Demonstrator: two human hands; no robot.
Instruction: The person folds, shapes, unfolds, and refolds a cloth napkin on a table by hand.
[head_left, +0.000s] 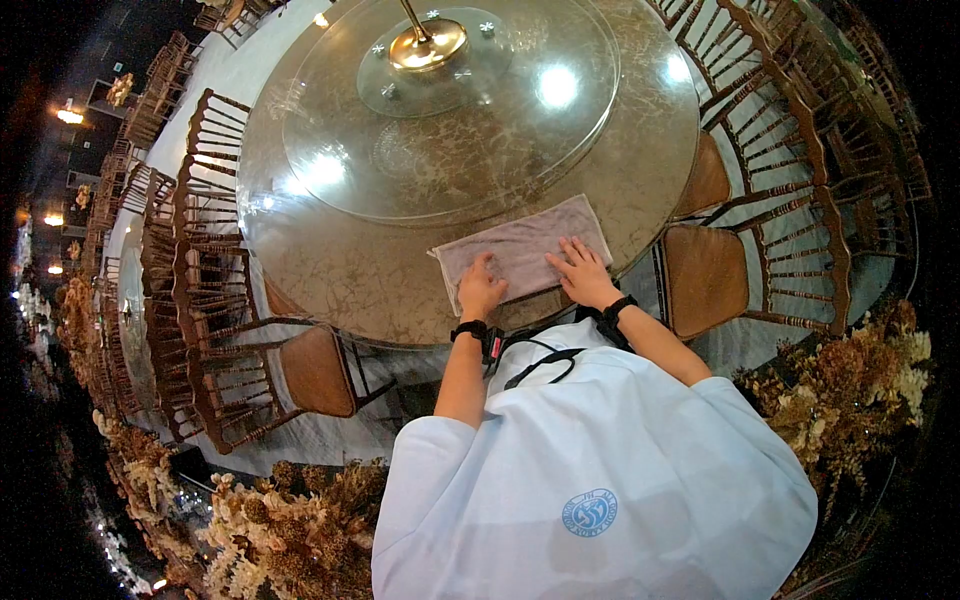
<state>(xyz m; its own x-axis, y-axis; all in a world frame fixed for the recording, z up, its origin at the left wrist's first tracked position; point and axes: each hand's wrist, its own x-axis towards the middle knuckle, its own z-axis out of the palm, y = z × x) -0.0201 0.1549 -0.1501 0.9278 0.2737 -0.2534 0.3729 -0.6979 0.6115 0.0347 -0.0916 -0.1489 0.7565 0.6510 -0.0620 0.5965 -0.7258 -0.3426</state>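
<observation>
A pale mauve cloth (522, 238) lies spread out near the front edge of a round marbled table (340, 270). On the cloth's left part rests my left hand (480, 287), its fingers partly curled and their tips hard to make out. My right hand (584, 273) lies on the right part of the cloth, palm down with fingers spread. Both wrists wear dark bands. Behind the cloth is a round glass turntable (450, 170) with a gold base (428, 46) at its centre.
Wooden chairs with brown seats stand at the left (317, 370) and right (705, 280) of the table. Dried flowers fill the lower left (290, 530) and lower right (850, 390). More chairs line the far left.
</observation>
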